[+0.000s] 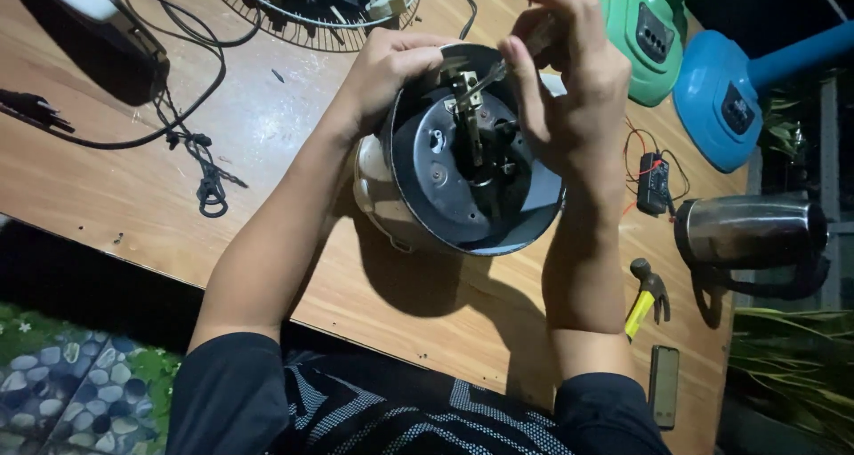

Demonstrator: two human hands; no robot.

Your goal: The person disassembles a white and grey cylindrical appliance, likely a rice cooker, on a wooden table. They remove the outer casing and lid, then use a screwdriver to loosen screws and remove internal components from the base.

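Note:
A round white cooker body (378,197) lies tipped on the wooden table (116,179), its open dark underside (445,188) facing me with metal brackets and wiring inside. My left hand (387,72) grips the upper left rim of the body. My right hand (569,81) is curled over the upper right rim and pinches a thin metal tool (525,46) whose tip reaches a brass bracket (464,88) inside.
A black power cord (191,144) trails across the left of the table. A wire fan guard (320,10) lies at the back. Green (645,32) and blue (729,99) fan bases stand at the right, beside a steel kettle (747,233), a small hammer (648,295) and a dark flat bar (663,386).

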